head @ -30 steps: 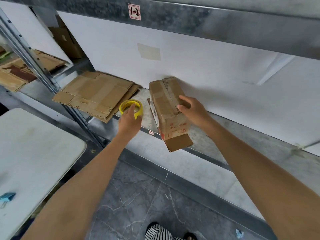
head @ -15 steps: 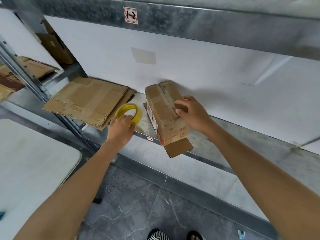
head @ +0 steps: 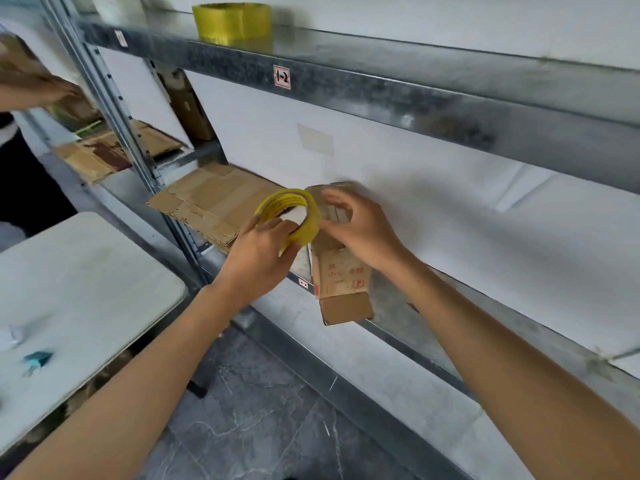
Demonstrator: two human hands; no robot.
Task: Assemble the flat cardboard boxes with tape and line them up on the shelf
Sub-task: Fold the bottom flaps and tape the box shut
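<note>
Storeroom, labelled galvanised metal shelving (head: 381, 95), stacked flattened cardboard (head: 211, 202), tape rolls (head: 232, 20)

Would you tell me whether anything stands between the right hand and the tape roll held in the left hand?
Nothing visible does. The right hand is close beside the yellow tape roll, which the left hand grips in front of the cardboard box.

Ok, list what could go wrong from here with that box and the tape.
1. The box sits at the shelf front edge with its open flap hanging over. The right hand does not clearly hold it, so it may tip to the floor.
2. The left hand holds the tape roll close over the box, so a crooked pull could stick the tape askew.
</note>
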